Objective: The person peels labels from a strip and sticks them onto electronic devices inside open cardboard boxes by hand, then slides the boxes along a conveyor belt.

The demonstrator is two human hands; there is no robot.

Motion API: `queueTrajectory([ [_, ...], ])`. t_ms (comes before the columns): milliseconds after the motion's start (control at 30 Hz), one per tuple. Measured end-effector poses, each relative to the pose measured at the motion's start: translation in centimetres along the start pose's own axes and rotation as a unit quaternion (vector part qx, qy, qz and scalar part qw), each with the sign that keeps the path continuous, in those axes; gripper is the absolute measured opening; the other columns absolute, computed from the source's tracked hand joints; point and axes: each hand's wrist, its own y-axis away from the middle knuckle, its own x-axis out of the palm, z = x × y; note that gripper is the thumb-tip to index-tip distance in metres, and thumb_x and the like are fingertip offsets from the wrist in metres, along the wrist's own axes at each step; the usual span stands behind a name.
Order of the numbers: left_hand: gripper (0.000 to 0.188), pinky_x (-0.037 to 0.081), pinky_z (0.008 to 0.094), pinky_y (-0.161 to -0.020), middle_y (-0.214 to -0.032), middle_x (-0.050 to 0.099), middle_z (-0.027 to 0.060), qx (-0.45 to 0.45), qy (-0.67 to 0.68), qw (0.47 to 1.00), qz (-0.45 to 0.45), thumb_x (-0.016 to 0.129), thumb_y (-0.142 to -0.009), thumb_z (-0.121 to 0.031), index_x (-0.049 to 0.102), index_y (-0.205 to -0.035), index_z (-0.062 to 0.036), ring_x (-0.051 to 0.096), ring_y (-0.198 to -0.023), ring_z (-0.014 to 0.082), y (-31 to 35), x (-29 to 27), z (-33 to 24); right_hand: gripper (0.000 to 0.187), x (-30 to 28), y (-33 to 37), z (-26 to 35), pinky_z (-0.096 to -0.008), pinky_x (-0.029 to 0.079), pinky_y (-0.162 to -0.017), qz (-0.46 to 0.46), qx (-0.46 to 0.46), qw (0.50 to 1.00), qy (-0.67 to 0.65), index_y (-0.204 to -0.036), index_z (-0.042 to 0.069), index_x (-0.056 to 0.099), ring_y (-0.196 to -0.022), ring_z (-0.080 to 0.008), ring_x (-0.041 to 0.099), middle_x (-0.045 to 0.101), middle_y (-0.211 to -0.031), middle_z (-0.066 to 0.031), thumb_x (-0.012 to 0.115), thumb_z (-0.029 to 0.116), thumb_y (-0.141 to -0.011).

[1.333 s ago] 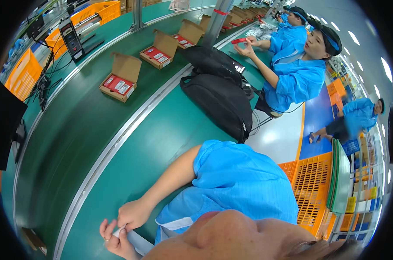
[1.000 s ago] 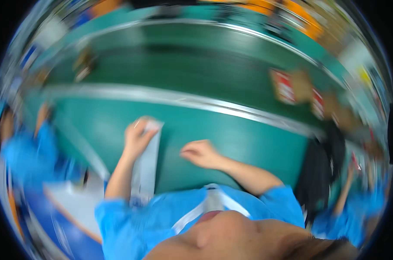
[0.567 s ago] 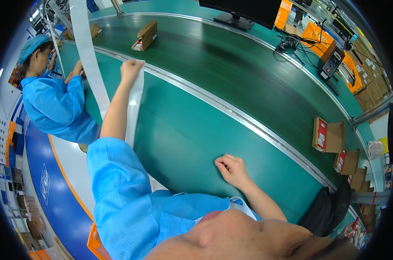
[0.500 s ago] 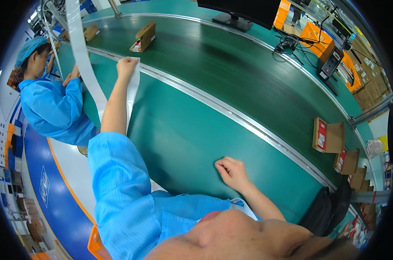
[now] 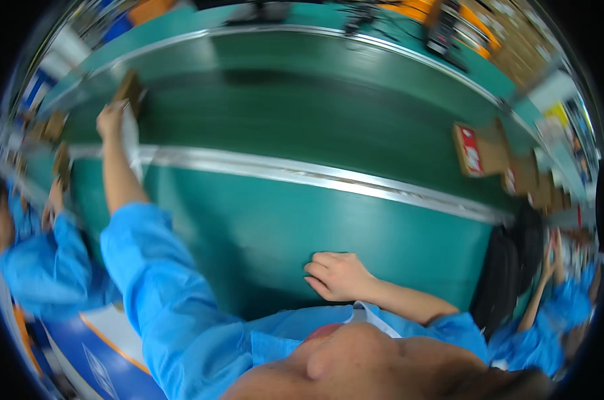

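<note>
My left hand (image 5: 111,121) reaches out over the edge of the green conveyor belt at the far left. Its fingers are closed on a pale, flat strip (image 5: 130,137) that hangs down beside my wrist; motion blurs its lower end. Just beyond that hand stands an opened cardboard box (image 5: 130,92) on the belt, and I cannot tell whether the two touch. My right hand (image 5: 341,275) rests on the green worktable (image 5: 282,230) in front of me, fingers loosely bent, thumb apart, holding nothing.
A metal rail (image 5: 302,175) divides worktable from belt (image 5: 302,100). Opened red-and-brown boxes (image 5: 475,150) line the belt at right. A black bag (image 5: 499,280) lies at the table's right end. Co-workers in blue sit at left (image 5: 45,267) and right (image 5: 542,333).
The view has swung left. My left hand has carried the strip from the rail to the cardboard box on the belt. My right hand has loosened from a curled shape.
</note>
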Motion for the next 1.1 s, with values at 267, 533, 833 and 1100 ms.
queueTrajectory([
  [267, 0.039, 0.047, 0.0349, -0.076, -0.082, 0.068, 0.0156, -0.004, -0.054, 0.998, -0.032, 0.072, -0.071, -0.033, 0.069, -0.089, 0.0016, 0.064, -0.079, 0.026, 3.3, 0.2, -1.1, 0.012, 1.2, 0.7, -1.2, -0.0361, 0.049, -0.054, -0.025, -0.04, 0.999, -0.013, -0.08, 0.007, 0.055, -0.071, -0.0228, 0.059, 0.051, -0.076, -0.0067, 0.061, 0.017, -0.078],
  [533, 0.014, 0.05, 0.0245, -0.058, -0.082, 0.067, 0.0054, -0.144, 0.456, 0.852, 0.212, 0.062, -0.086, -0.01, 0.066, -0.097, -0.0005, 0.062, -0.064, 0.0109, 28.7, -7.0, -16.9, 0.009, 1.5, 0.2, -0.5, -0.0362, 0.049, -0.052, -0.045, -0.089, 0.995, -0.008, -0.075, 0.004, 0.055, -0.07, -0.0236, 0.058, 0.05, -0.074, -0.0068, 0.06, 0.011, -0.075],
  [833, 0.017, 0.051, 0.024, -0.065, -0.085, 0.068, 0.0079, -0.158, 0.482, 0.826, 0.247, 0.066, -0.083, -0.008, 0.067, -0.097, 0.0011, 0.063, -0.071, 0.0117, 37.9, -9.8, -16.9, 0.052, 2.6, -5.6, 2.7, -0.0437, 0.037, -0.099, -0.124, -0.053, 0.956, 0.262, -0.11, -0.003, 0.058, -0.122, -0.0355, 0.043, 0.043, -0.132, -0.0218, 0.068, 0.031, -0.072],
  [1100, 0.007, 0.047, 0.0229, -0.073, -0.107, 0.064, 0.0076, 0.023, 0.386, 0.847, 0.365, 0.068, -0.079, -0.002, 0.07, -0.085, 0.0006, 0.06, -0.091, 0.0126, 43.3, -5.8, -17.9, 0.052, -0.8, 0.7, 0.7, -0.0475, 0.035, -0.098, -0.026, -0.072, 0.979, 0.19, -0.115, 0.001, 0.057, -0.123, -0.0326, 0.043, 0.044, -0.133, -0.018, 0.07, 0.032, -0.074],
])
